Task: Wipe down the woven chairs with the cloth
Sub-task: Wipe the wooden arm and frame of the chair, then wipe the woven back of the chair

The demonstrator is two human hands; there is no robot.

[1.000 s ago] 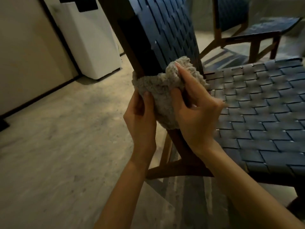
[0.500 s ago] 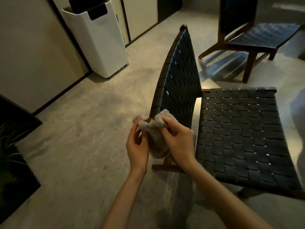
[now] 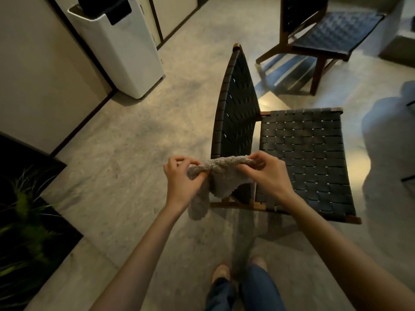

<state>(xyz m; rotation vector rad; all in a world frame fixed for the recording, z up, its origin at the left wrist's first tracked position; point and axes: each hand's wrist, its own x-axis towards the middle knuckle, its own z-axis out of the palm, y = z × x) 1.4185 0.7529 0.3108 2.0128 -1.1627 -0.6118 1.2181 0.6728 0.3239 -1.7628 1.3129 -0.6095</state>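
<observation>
A fluffy grey cloth (image 3: 221, 173) hangs stretched between both hands, in the air just in front of the near woven chair (image 3: 301, 153). My left hand (image 3: 182, 178) pinches its left end and my right hand (image 3: 267, 173) pinches its right end. The chair has a dark woven seat, a dark woven backrest (image 3: 235, 113) and a brown wooden frame. Neither the cloth nor my hands touch the chair. A second woven chair (image 3: 332, 32) stands further back at the upper right.
A white bin (image 3: 116, 43) stands against the wall at the upper left. A dark planter with green leaves (image 3: 24, 232) lies at the lower left. My feet (image 3: 238, 272) are on the pale stone floor below the chair.
I have stood up and backed away, so the chair looks smaller and lower. The cloth has come off the backrest's lower edge and both hands have pulled it out wide.
</observation>
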